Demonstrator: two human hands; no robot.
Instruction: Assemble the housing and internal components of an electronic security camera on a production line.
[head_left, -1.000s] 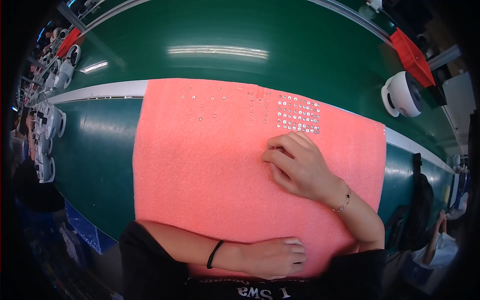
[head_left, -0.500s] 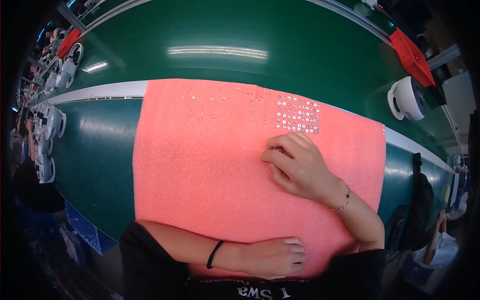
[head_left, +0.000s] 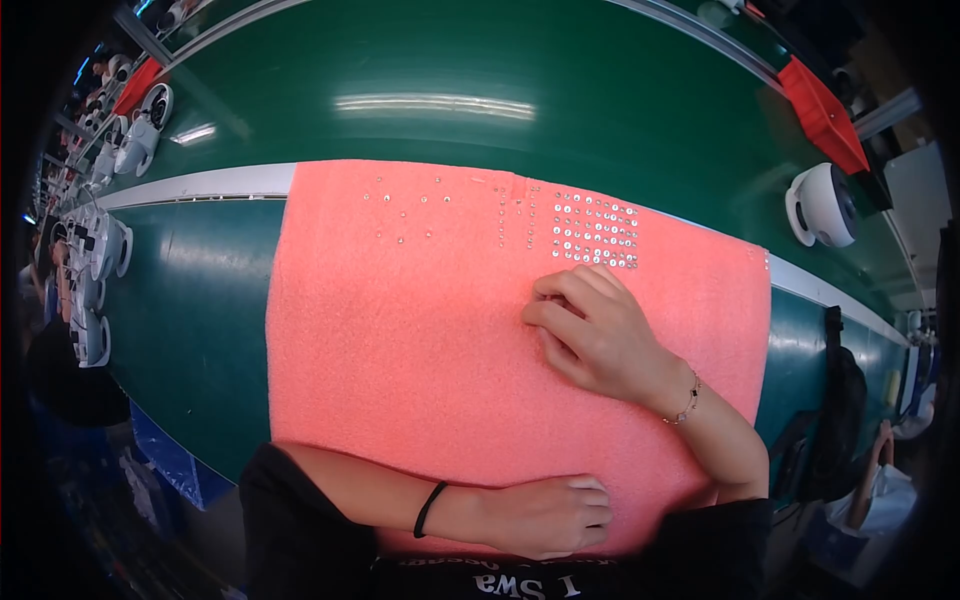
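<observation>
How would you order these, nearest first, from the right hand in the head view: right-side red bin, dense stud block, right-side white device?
1. Dense stud block: just beyond the right hand
2. White device: upper right
3. Red bin: upper right, beyond the device

Sheet [head_left: 410, 340]: salmon pink. Metal pieces [head_left: 598, 230], sheet's 1 o'clock: silvery, gridded (looser scatter, its 11 o'clock). Work surface [head_left: 420, 55], 12 o'clock: deep green. Tray [head_left: 822, 115], 2 o'clock: red.
</observation>
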